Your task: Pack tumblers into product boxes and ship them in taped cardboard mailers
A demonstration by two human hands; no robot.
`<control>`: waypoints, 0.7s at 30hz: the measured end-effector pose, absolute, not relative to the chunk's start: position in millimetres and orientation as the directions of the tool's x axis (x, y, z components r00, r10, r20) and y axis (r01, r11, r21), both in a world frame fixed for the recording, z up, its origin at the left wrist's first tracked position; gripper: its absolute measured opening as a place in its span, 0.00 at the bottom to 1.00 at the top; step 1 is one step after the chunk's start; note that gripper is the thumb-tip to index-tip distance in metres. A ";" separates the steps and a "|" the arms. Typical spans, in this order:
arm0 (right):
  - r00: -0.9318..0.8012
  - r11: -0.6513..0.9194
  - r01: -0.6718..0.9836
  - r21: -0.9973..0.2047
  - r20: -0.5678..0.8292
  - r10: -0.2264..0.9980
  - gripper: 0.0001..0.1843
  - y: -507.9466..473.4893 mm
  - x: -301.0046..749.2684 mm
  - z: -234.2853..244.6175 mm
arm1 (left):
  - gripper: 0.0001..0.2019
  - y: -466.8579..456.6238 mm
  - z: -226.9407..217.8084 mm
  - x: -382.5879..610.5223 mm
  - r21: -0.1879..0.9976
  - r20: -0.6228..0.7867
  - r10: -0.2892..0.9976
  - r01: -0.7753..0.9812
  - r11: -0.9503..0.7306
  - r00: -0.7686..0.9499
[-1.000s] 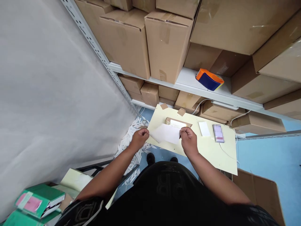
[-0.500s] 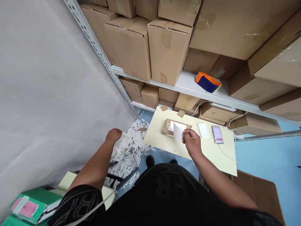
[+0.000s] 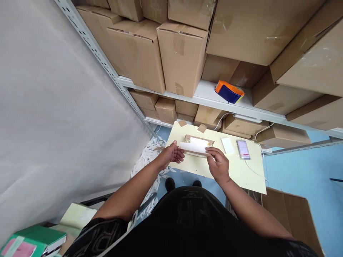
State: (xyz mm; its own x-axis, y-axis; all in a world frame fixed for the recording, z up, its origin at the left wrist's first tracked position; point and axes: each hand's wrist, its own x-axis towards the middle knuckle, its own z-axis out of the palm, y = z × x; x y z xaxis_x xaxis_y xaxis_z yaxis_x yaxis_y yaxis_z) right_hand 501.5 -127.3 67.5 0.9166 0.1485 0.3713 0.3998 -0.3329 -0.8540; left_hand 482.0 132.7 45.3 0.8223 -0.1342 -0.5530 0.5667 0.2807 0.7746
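Note:
My right hand [image 3: 218, 162] pinches the right end of a white paper sheet [image 3: 192, 147] and holds it flat just over a small brown cardboard box [image 3: 198, 140] on the pale yellow table [image 3: 235, 171]. My left hand [image 3: 173, 154] is at the sheet's left end with fingers spread, touching or nearly touching its edge. The box lies under the sheet, and only its far rim and a gold strip show.
A white card [image 3: 228, 145] and a phone [image 3: 243, 149] with a cable lie to the right on the table. Two cardboard scraps [image 3: 201, 127] sit at its far edge. White paper strips [image 3: 146, 160] litter the floor at left. Shelves of cartons [image 3: 182, 53] and a tape dispenser [image 3: 229, 91] rise behind.
My left hand let go of the sheet, swung out left over the strip pile, then came back to the sheet's left end. The right hand kept the sheet and lowered it over the box.

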 end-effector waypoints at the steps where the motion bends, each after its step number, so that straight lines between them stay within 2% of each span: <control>1: 0.898 -0.343 0.441 -0.830 0.406 0.172 0.06 -129.4 499.7 68.6 | 0.35 123.8 50.9 483.5 0.769 -0.539 -0.137 0.552 0.320 0.831; 3: 0.874 -0.357 0.486 -0.798 0.443 0.200 0.07 -134.1 495.9 69.3 | 0.30 113.1 59.0 485.6 0.799 -0.509 -0.062 0.499 0.336 0.858; 5: 0.876 -0.366 0.482 -0.796 0.438 0.200 0.08 -138.8 492.7 67.3 | 0.23 108.4 63.0 486.7 0.863 -0.460 0.046 0.434 0.258 0.887; 8: 0.936 -0.292 0.351 -0.890 0.325 0.137 0.08 -142.6 492.3 59.1 | 0.17 104.5 62.5 487.8 0.937 -0.348 0.117 0.342 0.069 0.930; 10: 0.988 -0.156 0.153 -0.976 0.154 0.004 0.11 -142.4 495.5 51.4 | 0.17 101.2 58.8 488.4 0.956 -0.284 0.117 0.290 -0.040 0.952; 12: 0.990 -0.001 -0.087 -0.996 -0.086 -0.109 0.15 -141.5 500.0 43.8 | 0.18 97.3 53.7 488.6 0.958 -0.249 0.102 0.261 -0.119 0.963; 14: 0.951 0.075 -0.288 -0.955 -0.294 -0.099 0.18 -142.3 503.7 37.3 | 0.17 93.6 47.9 488.8 0.955 -0.240 0.082 0.251 -0.156 0.967; 15: 0.932 0.072 -0.352 -0.933 -0.356 -0.069 0.19 -143.6 504.9 34.4 | 0.17 92.0 44.9 489.3 0.953 -0.242 0.073 0.251 -0.168 0.968; 17: 0.918 0.004 -0.395 -0.919 -0.395 -0.035 0.20 -147.8 506.9 29.2 | 0.17 89.3 38.8 492.4 0.944 -0.242 0.072 0.252 -0.212 0.968; 21: 0.966 -0.261 -0.257 -0.931 -0.244 -0.082 0.21 -154.5 518.8 16.6 | 0.16 84.4 25.1 513.5 0.893 -0.220 0.105 0.244 -0.379 0.970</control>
State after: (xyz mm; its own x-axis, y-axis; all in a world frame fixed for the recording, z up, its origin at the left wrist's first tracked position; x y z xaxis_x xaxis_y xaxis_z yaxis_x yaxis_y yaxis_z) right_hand 518.8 -154.5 16.6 0.9663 -0.0819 -0.2441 -0.2572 -0.2608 -0.9305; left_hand 513.5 84.4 25.1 0.9698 0.1046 -0.2203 0.2437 -0.3794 0.8926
